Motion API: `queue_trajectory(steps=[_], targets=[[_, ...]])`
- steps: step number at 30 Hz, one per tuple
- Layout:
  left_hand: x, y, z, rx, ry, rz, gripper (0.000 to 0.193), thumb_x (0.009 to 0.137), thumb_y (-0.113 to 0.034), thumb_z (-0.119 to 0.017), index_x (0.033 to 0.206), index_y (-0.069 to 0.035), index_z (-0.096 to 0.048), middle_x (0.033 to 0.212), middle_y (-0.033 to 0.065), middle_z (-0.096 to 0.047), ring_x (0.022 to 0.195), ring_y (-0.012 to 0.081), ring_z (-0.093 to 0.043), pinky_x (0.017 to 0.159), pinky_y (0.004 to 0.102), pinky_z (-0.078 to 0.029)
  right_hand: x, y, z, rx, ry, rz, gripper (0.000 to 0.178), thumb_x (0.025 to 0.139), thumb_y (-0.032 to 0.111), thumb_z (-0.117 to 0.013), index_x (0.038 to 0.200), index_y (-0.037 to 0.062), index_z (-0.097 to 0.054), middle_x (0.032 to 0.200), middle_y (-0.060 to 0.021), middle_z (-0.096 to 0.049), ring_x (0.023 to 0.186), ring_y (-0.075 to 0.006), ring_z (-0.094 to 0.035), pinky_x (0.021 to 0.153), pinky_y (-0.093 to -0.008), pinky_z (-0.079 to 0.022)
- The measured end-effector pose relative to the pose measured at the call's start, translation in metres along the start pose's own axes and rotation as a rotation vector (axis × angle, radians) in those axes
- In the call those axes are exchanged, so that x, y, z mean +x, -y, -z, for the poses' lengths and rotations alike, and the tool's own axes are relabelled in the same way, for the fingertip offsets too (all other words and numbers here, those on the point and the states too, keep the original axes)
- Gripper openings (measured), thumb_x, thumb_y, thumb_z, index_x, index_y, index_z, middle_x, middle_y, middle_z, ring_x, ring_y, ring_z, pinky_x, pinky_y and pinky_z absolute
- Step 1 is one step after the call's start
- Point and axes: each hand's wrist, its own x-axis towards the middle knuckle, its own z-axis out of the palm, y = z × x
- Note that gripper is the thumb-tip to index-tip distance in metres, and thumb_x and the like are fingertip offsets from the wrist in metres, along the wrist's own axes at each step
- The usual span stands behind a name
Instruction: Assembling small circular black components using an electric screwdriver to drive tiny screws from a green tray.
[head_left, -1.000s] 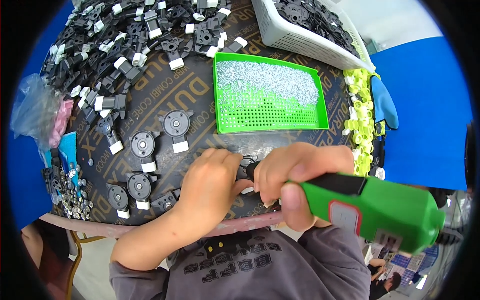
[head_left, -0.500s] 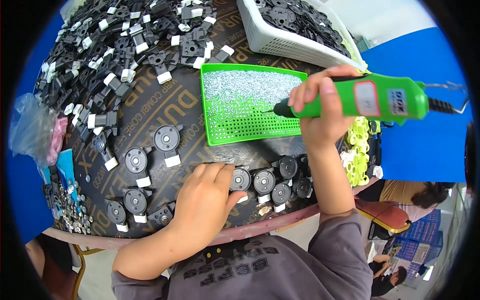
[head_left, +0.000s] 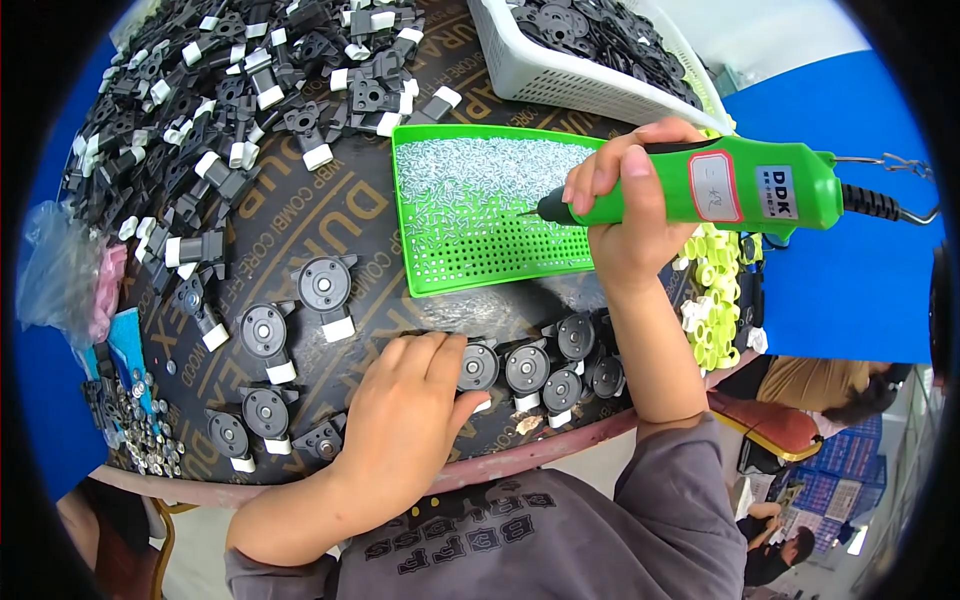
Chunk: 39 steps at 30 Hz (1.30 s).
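One green electric screwdriver (head_left: pixel 755 185), likely stiff, heavyish, best gripped round its front half, sits right, bit (head_left: pixel 528 213) over green tray (head_left: pixel 500 282), right hand (head_left: pixel 632 205) clamped around it; left hand (head_left: pixel 405 400), fingers together, thumb apart, flanks one black disc-topped part (head_left: pixel 479 368), near centre

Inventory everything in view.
Tray: one, green, centre
Screws: many, silvery, in tray
Screwdriver: one, green, over tray
Basket: one, white, far side
Discs: many, black, in basket
Brackets: many, black with white ends, far left
Assemblies: at least nine, black, near edge
Rings: many, lime, right
Metal pieces: many, silvery, near left
Wrappings: two, clear and pink, left
Table: one, dark, beneath
Panels: two, blue, sides
People: at least two, tan and black clothing, right
Left hand: one, bare, against assembly
Right hand: one, bare, gripping screwdriver
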Motion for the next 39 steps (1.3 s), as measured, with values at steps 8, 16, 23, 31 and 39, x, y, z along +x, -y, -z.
queue_trajectory(steps=[8, 16, 23, 31, 39], targets=[[-0.002, 0.002, -0.001, -0.076, -0.042, 0.017, 0.055, 0.077, -0.018, -0.077, 0.122, 0.004, -0.056, 0.119, 0.0186, -0.059, 0.106, 0.0376, -0.056, 0.092, 0.0436, -0.047, -0.012, 0.039, -0.001, 0.254, -0.007, -0.010, 0.027, 0.095, 0.010, -0.056, 0.116, 0.0103, -0.039, 0.069, -0.0073, -0.051, 0.050, -0.0181, -0.050, 0.047, -0.0345, -0.047], [-0.003, 0.006, -0.011, -0.090, -0.125, -0.059, 0.050, 0.076, -0.012, -0.077, 0.121, 0.000, -0.058, 0.113, 0.0158, -0.061, 0.101, 0.0358, -0.058, 0.085, 0.0425, -0.049, -0.067, 0.103, -0.018, 0.245, 0.445, -0.052, 0.037, 0.078, -0.006, -0.068, 0.107, 0.0010, -0.046, 0.070, -0.0138, -0.057, 0.052, -0.0254, -0.055, 0.052, -0.0386, -0.049], [-0.002, 0.003, -0.010, -0.087, -0.100, -0.058, 0.050, 0.074, -0.008, -0.076, 0.119, 0.003, -0.058, 0.112, 0.0161, -0.061, 0.102, 0.0345, -0.058, 0.087, 0.0408, -0.049, -0.074, 0.089, -0.019, 0.139, 0.526, -0.005, 0.033, 0.088, 0.004, -0.062, 0.110, 0.0048, -0.038, 0.073, -0.0114, -0.056, 0.051, -0.0212, -0.055, 0.048, -0.0375, -0.052], [-0.003, 0.003, -0.012, -0.033, -0.099, -0.074, 0.051, 0.073, -0.009, -0.076, 0.118, 0.005, -0.058, 0.107, 0.0163, -0.061, 0.101, 0.0330, -0.058, 0.087, 0.0390, -0.049, -0.063, 0.086, -0.027, 0.118, 0.663, -0.020, 0.029, 0.087, 0.002, -0.062, 0.107, 0.0052, -0.041, 0.069, -0.0113, -0.059, 0.052, -0.0222, -0.056, 0.052, -0.0384, -0.053], [-0.008, -0.011, -0.035, 0.098, -0.140, -0.101, 0.063, 0.076, -0.018, -0.073, 0.129, 0.007, -0.049, 0.123, 0.0205, -0.057, 0.108, 0.0356, -0.056, 0.094, 0.0416, -0.047, -0.062, 0.094, -0.013, 0.336, 0.427, -0.016, 0.030, 0.091, 0.016, -0.063, 0.108, 0.0102, -0.039, 0.069, -0.0048, -0.053, 0.045, -0.0159, -0.051, 0.042, -0.0307, -0.047]])
